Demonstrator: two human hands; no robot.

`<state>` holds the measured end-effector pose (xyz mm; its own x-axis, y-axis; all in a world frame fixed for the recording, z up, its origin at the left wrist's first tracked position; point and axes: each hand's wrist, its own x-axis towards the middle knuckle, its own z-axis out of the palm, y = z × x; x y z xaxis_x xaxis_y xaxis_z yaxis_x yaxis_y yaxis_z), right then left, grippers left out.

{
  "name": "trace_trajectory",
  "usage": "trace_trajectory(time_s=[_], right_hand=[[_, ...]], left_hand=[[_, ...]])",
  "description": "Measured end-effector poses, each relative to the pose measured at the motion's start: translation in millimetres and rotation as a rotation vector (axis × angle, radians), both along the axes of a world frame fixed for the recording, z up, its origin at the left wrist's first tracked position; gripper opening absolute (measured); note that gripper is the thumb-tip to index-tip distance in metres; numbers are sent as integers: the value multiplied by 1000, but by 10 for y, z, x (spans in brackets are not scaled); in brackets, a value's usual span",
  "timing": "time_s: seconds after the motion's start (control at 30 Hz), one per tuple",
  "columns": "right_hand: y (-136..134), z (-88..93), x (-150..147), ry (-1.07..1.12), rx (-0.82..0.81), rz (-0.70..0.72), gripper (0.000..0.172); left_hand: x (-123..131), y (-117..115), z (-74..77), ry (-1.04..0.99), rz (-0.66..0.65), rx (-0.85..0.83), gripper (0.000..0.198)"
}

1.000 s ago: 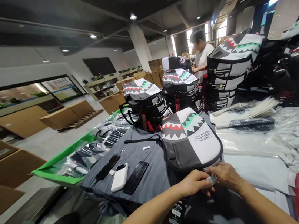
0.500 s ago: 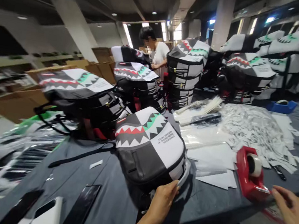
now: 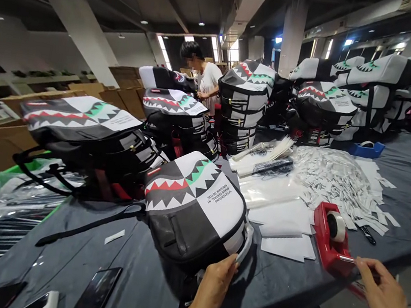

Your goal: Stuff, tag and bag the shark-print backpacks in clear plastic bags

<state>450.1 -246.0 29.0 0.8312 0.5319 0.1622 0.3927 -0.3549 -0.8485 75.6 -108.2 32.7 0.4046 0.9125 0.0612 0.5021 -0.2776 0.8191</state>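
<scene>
A black, grey and white backpack [image 3: 197, 209] with a red and green shark-tooth pattern lies on the grey cloth-covered table [image 3: 147, 284]. My left hand [image 3: 215, 284] pinches a pale flap or strip at the bag's lower right edge. At the right, my right hand [image 3: 382, 288] has its thumb and fingertips together at the cutting edge of a red tape dispenser [image 3: 334, 245]; whether tape lies between them is too small to tell.
Stacked backpacks [image 3: 89, 131] stand behind and left. A heap of white tags [image 3: 336, 179], white sheets [image 3: 286, 233] and a blue dispenser [image 3: 367, 149] lie to the right. Phones [image 3: 96, 292] rest at the front left. A person [image 3: 205, 77] stands beyond the stacks.
The view has shifted slightly, so the table objects appear further left. My left hand keeps its hold at the backpack's edge, and my right hand remains beside the red dispenser.
</scene>
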Motion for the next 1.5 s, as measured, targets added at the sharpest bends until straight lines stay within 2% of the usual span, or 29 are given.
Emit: trace_trajectory(time_s=[0.07, 0.13, 0.2, 0.3, 0.4, 0.5, 0.6, 0.73, 0.93, 1.17, 1.23, 1.33, 1.4, 1.5], right_hand=[[-85, -152, -136, 270, 119, -8, 51], [-77, -316, -349, 537, 277, 66, 51], [21, -425, -662, 742, 347, 256, 51], [244, -413, -1255, 1021, 237, 610, 51], [477, -277, -1731, 1056, 100, 827, 55], [720, -215, -1948, 884, 75, 898, 62], [910, -284, -2041, 756, 97, 912, 64], [978, -440, -2156, 679, 137, 948, 63], [947, -518, -2171, 746, 73, 1021, 62], [1226, -512, -2147, 852, 14, 1103, 62], [1234, -523, -2166, 869, -11, 1086, 60], [1107, -497, -2179, 891, -34, 1043, 56], [976, -446, -2173, 1021, -39, 1046, 52], [840, -367, -2169, 1430, 40, 1072, 40]], left_hand=[[-6, 3, 23, -25, -83, -17, 32], [-5, 2, 78, -27, -98, -33, 33], [6, -5, 160, -6, -86, -53, 35], [26, -22, 289, 33, -70, -84, 33], [28, -43, 359, -5, -59, -185, 40], [25, -80, 357, -51, -3, -282, 63], [53, -125, 326, -7, 64, -248, 61], [103, -148, 295, 57, 132, -159, 42], [47, -110, 262, 8, 32, -163, 36], [3, -116, 250, 37, -53, -120, 31], [6, -126, 249, 31, -52, -113, 31], [12, -133, 235, 51, -34, -92, 33], [13, -137, 226, 79, -23, -81, 32], [11, -144, 230, 74, 5, -124, 28]])
